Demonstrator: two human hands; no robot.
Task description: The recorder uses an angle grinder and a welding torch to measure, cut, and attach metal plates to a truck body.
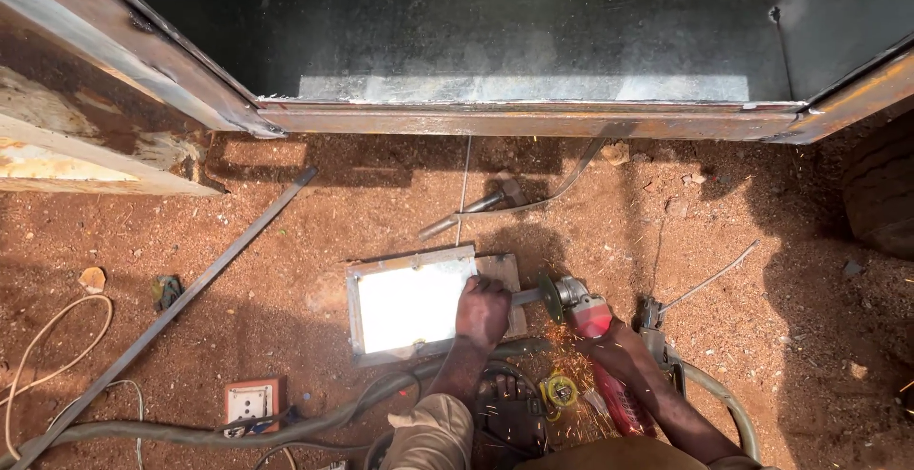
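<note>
The left hand (483, 310) pressed down, fingers closed, on the right edge of a small framed metal panel (411, 304) that lay flat on the red dirt ground (762, 337). A board (505, 280) showed beneath the panel's right side. The right hand (614, 346) was clamped around the red body of an angle grinder (595, 332), whose disc (549, 297) stood upright just beside the left hand, at the panel's right edge. Sparks (571, 356) scattered below the disc, toward the person's sandalled foot (509, 403). A yellow tape measure (559, 391) lay on the ground between the foot and the grinder. A thick hose (286, 422) curved along the ground below the panel, and another hose (724, 403) bent away near the right forearm. An orange-edged socket box (252, 400) sat on the ground to the lower left, near a white cable (48, 337) that looped at the far left. A long steel bar (181, 303) ran slantwise across the ground left of the panel. A hammer (476, 205) lay on the dirt above the panel, with a thin rod (464, 184) and a curved strip (571, 180) near it. A large rusty steel frame (533, 118) with a dark sheet stood across the top of the view.
</note>
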